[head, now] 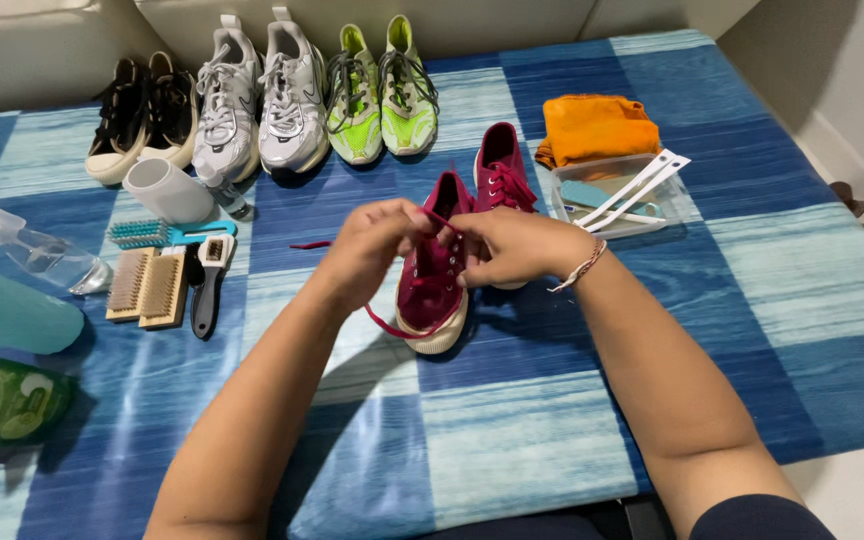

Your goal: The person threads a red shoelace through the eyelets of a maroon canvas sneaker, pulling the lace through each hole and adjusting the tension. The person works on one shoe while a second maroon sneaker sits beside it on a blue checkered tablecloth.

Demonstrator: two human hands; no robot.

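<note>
head view: both hands meet over the near maroon shoe (432, 290), which sits toe toward the person near the middle of the blue checked cloth (512, 440). the left hand (377, 245) is pinched on the maroon lace (384, 324), and the right hand (512, 245) is closed on the lace at the eyelets, its fingers curled tight. a loose end trails left onto the cloth and a loop hangs round the toe.

risks, as i judge them: the lace is thin and slack, so an uneven pull could drag 1 end short or slip it out of an eyelet. the shoe is light, and nothing pins it down but the hands, so a hard tug could tip it against the second maroon shoe (500, 170) just behind it. the trailing end could snag under a forearm.

materials: the maroon shoes look like soft canvas with a pale rubber sole. behind them stand 3 more pairs: black shoes (142, 115), grey mesh trainers (257, 100) and bright green trainers (382, 90). at left lie 2 flat wooden bristle brushes (149, 285), a black-handled brush (209, 285), a teal brush (157, 233), a white cylinder (167, 190) and a clear spray bottle (27, 248). at right, a folded orange cloth (597, 128) touches a clear plastic tray (612, 195).
</note>
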